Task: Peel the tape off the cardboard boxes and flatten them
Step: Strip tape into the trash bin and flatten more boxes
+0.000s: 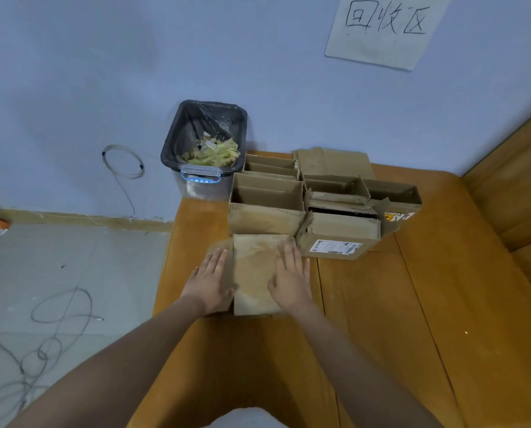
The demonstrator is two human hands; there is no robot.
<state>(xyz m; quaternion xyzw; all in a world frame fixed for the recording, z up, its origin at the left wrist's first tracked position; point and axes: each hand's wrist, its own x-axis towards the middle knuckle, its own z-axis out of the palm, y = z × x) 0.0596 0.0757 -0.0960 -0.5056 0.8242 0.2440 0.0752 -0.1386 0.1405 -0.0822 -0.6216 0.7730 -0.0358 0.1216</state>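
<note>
A flattened brown cardboard box [253,273] lies on the wooden bench [381,304] just in front of me. My left hand [210,281] rests palm down on its left flap, fingers spread. My right hand [290,278] presses flat on its right part, fingers spread. Neither hand grips anything. Behind it stand several open cardboard boxes [267,199], one with a white shipping label [335,246] on its front.
A bin lined with a black bag [204,143] holds crumpled peeled tape and stands on the floor at the bench's far left corner. Loose wires [57,319] lie on the grey floor to the left. A handwritten paper sign [387,26] hangs on the wall.
</note>
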